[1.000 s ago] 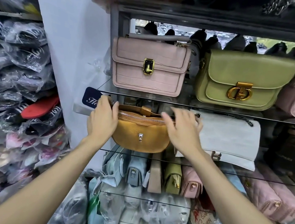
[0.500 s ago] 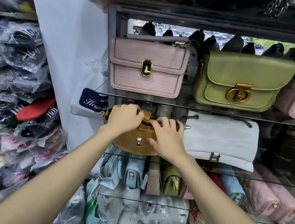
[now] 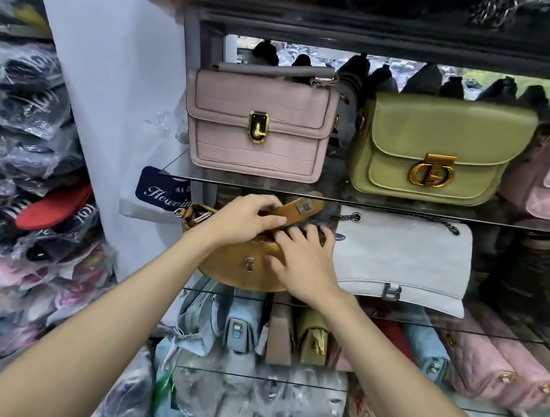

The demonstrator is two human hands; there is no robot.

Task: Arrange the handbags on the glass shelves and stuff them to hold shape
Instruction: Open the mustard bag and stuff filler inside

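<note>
Left hand (image 3: pixel 248 220) gripping flap (image 3: pixel 296 207), right hand (image 3: pixel 302 259) flat on tan bag (image 3: pixel 236 269), mid-frame; could tip off shelf (image 3: pixel 404 207) if shoved.

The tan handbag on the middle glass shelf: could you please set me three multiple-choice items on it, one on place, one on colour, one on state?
1. The tan handbag stands directly:
A. below the pink croc-textured bag
B. below the green bag
C. on the top shelf

2. The bag touching its right side is:
A. black
B. white
C. red

3. The tan handbag's flap is:
A. clasped shut
B. missing
C. lifted open

Answers:
1 A: the pink bag stands on the glass shelf just above it.
2 B: the white chain-strap bag stands there.
3 C: the left hand holds the flap up, the right hand at the opening.
</note>
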